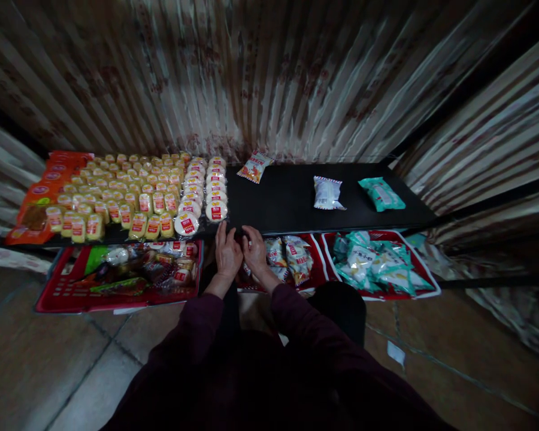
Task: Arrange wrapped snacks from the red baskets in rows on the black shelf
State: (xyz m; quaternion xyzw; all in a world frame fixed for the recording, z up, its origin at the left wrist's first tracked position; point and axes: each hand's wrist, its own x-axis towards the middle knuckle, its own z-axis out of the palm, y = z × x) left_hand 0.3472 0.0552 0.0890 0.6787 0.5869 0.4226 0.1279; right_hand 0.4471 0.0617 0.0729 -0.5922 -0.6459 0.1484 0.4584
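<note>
My left hand (229, 256) rests at the front edge of the black shelf (281, 203), fingers stretched forward, right beside the nearest round white packaged cake (216, 210). My right hand (254, 251) lies close to it at the same edge, its fingers extended and slightly bent. Neither hand shows anything held. Two rows of round white cakes in clear wrappers run back along the shelf, left of my hands. Farther left stand many small yellow packaged cakes (146, 203) in tight rows.
An orange packet (38, 200) lies at the shelf's left end. A snack bag (255, 166), a white bag (327, 193) and a teal bag (381, 194) lie on the right half. Below are red baskets (45, 293) of packaged snacks. A striped curtain (269, 78) hangs behind.
</note>
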